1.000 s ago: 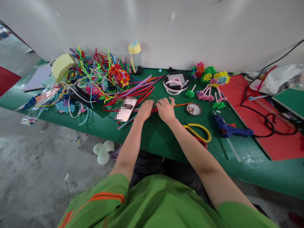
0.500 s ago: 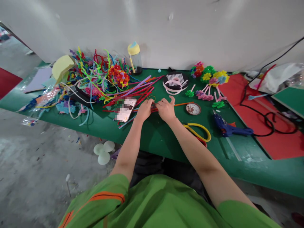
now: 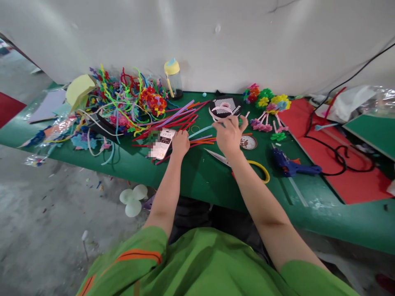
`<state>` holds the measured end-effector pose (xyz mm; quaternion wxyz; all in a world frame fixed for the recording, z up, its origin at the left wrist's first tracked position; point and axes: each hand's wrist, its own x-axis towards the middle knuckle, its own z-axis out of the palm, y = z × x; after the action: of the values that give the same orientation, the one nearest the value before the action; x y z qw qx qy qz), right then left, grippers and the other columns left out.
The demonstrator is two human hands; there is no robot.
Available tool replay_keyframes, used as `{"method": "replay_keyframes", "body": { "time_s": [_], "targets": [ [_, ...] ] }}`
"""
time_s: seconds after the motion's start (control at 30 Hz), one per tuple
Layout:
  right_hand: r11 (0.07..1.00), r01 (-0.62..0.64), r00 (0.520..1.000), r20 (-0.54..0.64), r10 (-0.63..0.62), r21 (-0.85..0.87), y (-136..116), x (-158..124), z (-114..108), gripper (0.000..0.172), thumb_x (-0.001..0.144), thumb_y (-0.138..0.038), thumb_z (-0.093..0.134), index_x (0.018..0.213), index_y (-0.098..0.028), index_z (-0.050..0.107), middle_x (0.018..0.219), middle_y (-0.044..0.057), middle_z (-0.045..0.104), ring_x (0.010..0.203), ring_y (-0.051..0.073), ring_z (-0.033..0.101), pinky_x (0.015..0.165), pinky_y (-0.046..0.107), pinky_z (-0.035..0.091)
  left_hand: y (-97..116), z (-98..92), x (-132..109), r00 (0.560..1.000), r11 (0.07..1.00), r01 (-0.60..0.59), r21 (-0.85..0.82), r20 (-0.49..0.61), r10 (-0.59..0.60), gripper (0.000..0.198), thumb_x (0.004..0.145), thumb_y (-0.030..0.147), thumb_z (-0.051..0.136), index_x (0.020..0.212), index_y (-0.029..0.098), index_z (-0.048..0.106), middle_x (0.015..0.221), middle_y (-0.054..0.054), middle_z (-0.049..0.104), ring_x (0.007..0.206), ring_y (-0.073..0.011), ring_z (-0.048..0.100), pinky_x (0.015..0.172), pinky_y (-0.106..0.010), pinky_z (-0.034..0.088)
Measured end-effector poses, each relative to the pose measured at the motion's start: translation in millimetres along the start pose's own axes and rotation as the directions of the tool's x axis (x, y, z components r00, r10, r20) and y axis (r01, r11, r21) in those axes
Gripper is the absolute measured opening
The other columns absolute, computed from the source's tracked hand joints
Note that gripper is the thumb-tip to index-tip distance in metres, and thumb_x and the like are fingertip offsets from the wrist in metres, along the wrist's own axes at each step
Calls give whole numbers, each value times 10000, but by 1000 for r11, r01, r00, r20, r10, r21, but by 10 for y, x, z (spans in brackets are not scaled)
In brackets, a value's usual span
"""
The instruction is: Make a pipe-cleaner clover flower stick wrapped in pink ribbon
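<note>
My left hand (image 3: 180,142) is closed in a fist on the near ends of a fan of red, orange and purple pipe cleaners (image 3: 185,117) lying on the green table (image 3: 200,176). It rests right beside a phone (image 3: 162,143). My right hand (image 3: 230,133) is lifted a little above the table, pinching the end of a light blue pipe cleaner (image 3: 202,130) that runs left toward my left hand. Yellow-handled scissors (image 3: 261,169) lie just under my right wrist, blades pointing left.
A small round dish of beads (image 3: 248,142), a blue glue gun (image 3: 290,166), a black ribbon spool (image 3: 225,107) and finished pipe-cleaner flowers (image 3: 268,100) lie to the right. A tangled colourful pile (image 3: 123,98) and a yellow-lidded bottle (image 3: 173,78) stand at the back left. A red mat (image 3: 333,164) carries black cable.
My hands, together on the bundle before, have parted. The right hand rose and moved right with a light blue pipe cleaner; the left stayed closed by the phone. The scissors' blades now show.
</note>
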<state>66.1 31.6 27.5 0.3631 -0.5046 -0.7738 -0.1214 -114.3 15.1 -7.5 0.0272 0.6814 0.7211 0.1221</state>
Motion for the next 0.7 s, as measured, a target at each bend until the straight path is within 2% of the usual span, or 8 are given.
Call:
{"method": "replay_keyframes", "body": {
  "time_s": [0.13, 0.33, 0.53, 0.6, 0.7],
  "targets": [
    [995, -101, 993, -61, 101, 7, 147, 103, -265, 275, 865, -184, 419, 793, -276, 668, 910, 27, 641, 997, 231, 492, 980, 508, 179, 30, -16, 14, 999, 998, -40, -50, -37, 38, 182, 809, 126, 406, 950, 171, 513, 989, -112, 573, 978, -263, 529, 815, -390, 428],
    [984, -176, 981, -82, 177, 17, 430, 36, -569, 214, 854, -235, 455, 825, -268, 664, 893, 31, 631, 995, 237, 490, 963, 516, 208, 81, 7, 10, 969, 961, -230, -154, -130, 212, 191, 833, 119, 373, 974, 156, 497, 958, -102, 597, 933, -224, 553, 794, -333, 435],
    [978, -211, 976, -51, 211, 1, 736, -277, -657, 211, 845, -269, 467, 824, -237, 675, 854, 45, 670, 921, 230, 538, 946, 488, 239, 137, 16, -33, 954, 939, -296, -176, -106, 281, 170, 852, 142, 390, 976, 177, 501, 975, -77, 616, 890, -208, 584, 711, -296, 439],
    [979, -202, 979, -25, 201, -12, 800, -402, -647, 221, 851, -268, 456, 832, -238, 673, 820, 34, 682, 901, 222, 554, 955, 482, 231, 167, 8, -53, 948, 931, -315, -184, -99, 301, 143, 869, 233, 421, 968, 174, 505, 948, -77, 623, 877, -208, 590, 700, -290, 437],
    [983, -176, 984, -13, 175, -53, 856, -555, -618, 242, 861, -261, 437, 838, -233, 676, 775, 23, 688, 837, 200, 577, 965, 457, 229, 232, 2, -96, 944, 924, -330, -193, -90, 319, 252, 858, 375, 455, 977, 160, 507, 912, -87, 629, 854, -217, 600, 670, -285, 437]
  ]
}}
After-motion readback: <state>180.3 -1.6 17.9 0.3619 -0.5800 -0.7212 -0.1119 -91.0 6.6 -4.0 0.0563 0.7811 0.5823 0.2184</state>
